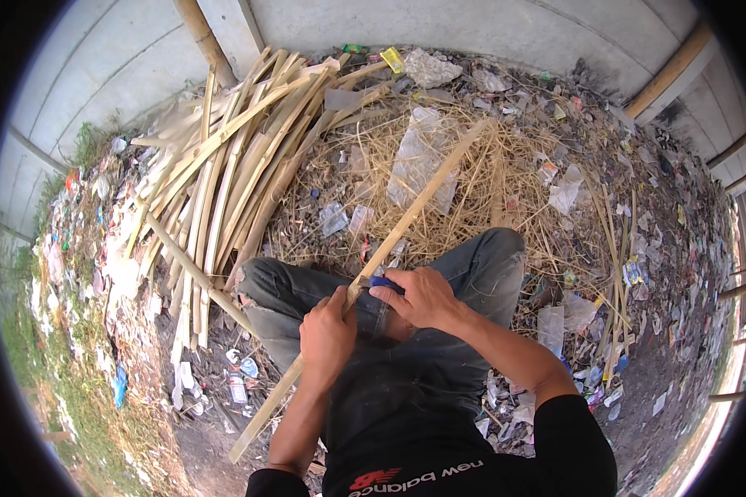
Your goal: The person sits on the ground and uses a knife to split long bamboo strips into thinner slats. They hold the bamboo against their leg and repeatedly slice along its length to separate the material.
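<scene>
A long pale bamboo strip (429, 192) slants across my lap, from the straw ahead down past my left forearm. My left hand (326, 333) is wrapped round it near its middle, over my thigh. Closed on a blue-handled knife (385, 284), my right hand (424, 298) is just right of the left one. A bit of the knife's metal shows against the strip's edge; the rest of the blade is hard to make out.
A pile of split bamboo strips (249, 157) lies at the far left, one pole (195, 267) reaching my knee. Thin shavings (506, 186) and a clear plastic sheet (423, 157) cover the littered ground ahead. A concrete wall (472, 29) stands behind, with a rock (433, 69) nearby.
</scene>
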`<state>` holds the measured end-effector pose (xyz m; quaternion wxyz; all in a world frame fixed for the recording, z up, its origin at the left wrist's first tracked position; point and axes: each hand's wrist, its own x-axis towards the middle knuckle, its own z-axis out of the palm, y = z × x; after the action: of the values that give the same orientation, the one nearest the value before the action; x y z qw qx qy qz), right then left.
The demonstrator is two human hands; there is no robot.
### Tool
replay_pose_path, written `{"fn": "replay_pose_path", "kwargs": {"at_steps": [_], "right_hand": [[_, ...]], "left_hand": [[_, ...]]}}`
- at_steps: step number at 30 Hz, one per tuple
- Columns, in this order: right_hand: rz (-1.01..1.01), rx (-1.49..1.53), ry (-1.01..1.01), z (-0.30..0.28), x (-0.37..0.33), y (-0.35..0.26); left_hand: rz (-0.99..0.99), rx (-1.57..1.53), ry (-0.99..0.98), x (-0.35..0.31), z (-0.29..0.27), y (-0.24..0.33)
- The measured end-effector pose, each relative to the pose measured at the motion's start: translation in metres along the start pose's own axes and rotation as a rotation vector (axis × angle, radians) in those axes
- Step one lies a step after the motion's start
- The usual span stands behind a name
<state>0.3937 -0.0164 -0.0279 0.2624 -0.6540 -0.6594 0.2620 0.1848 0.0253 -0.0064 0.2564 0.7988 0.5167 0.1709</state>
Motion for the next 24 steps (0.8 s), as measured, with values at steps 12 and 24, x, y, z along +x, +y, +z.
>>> {"fn": "replay_pose_path", "kwargs": {"at_steps": [12,24], "right_hand": [[0.619,0.221,0.846,-0.131,0.017,0.214],[0.231,0.452,0.456,-0.104,0.025,0.092]], "left_hand": [[-0.067,-0.093,-0.082,-0.044,-0.049,-0.036],[-0.005,-0.173,0.002,-0.005,-0.042,-0.018]]}}
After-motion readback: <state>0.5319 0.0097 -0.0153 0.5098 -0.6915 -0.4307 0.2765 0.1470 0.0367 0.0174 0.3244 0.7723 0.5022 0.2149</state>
